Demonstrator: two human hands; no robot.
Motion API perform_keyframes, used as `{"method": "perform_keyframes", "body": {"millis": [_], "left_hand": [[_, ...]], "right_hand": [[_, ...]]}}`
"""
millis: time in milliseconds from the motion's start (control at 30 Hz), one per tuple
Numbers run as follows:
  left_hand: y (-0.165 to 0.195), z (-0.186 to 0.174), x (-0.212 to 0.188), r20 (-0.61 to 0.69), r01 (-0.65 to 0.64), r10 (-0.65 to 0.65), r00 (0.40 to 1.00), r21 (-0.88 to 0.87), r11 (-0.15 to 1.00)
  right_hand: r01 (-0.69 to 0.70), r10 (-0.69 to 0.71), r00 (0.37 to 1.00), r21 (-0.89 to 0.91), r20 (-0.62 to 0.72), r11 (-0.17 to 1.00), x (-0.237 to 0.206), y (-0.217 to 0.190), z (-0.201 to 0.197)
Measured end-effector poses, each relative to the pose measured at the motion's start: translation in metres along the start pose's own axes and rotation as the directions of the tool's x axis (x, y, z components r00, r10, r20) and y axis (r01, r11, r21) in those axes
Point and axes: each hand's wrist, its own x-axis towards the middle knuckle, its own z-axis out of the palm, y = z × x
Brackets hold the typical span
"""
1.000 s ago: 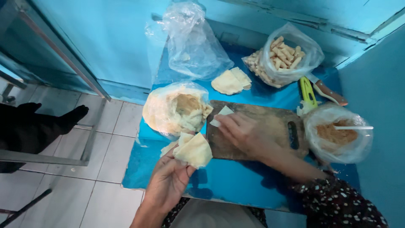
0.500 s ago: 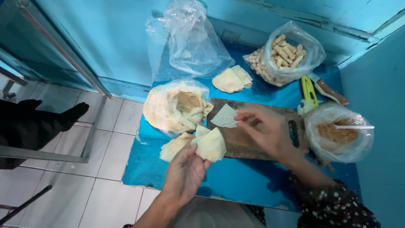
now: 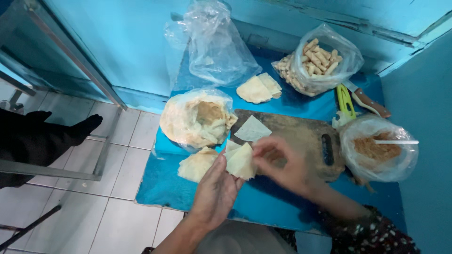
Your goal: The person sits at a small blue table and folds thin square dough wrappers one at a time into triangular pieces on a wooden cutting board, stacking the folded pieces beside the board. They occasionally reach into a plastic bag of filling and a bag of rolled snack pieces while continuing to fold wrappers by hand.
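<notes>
My left hand (image 3: 214, 193) holds a small stack of pale thin dough wrappers (image 3: 240, 161) just above the near left corner of a dark wooden cutting board (image 3: 301, 136). My right hand (image 3: 282, 164) meets it from the right, its fingertips pinching the edge of the top wrapper. One single wrapper (image 3: 253, 130) lies flat on the board beyond the hands. Another pile of wrappers (image 3: 195, 164) rests on the blue table (image 3: 263, 207) to the left of my left hand.
An open plastic bag of wrappers (image 3: 195, 117) sits left of the board, an empty clear bag (image 3: 214, 47) behind it. Folded wrappers (image 3: 259, 88), a bag of rolled sticks (image 3: 320, 61), a green peeler (image 3: 346, 101), a knife (image 3: 369, 101) and a bag of brown filling (image 3: 376, 150) with a white spoon lie around. A black-clad leg (image 3: 42, 136) crosses the tiled floor at left.
My left hand has lifted the wrapper stack up and right toward the board. My right hand has left the single wrapper on the board and come to the stack.
</notes>
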Motion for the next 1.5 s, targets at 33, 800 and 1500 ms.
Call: {"method": "perform_keyframes", "body": {"millis": [33, 800, 1500], "left_hand": [[-0.002, 0.0, -0.001, 0.028, -0.027, 0.027, 0.999, -0.002, 1.0], [0.008, 0.007, -0.021, 0.445, -0.457, 0.451, 0.773, 0.885, -0.09], [-0.019, -0.025, 0.011, -0.106, -0.158, 0.231, 0.967, 0.465, 0.871]], "right_hand": [[0.233, -0.226, 0.972, -0.206, 0.061, 0.95, -0.004, -0.005, 0.0], [-0.328, 0.375, 0.914, 0.829, 0.157, 0.453, -0.006, 0.021, -0.009], [0.259, -0.268, 0.963, -0.281, 0.005, 0.924, -0.008, -0.018, -0.009]]}}
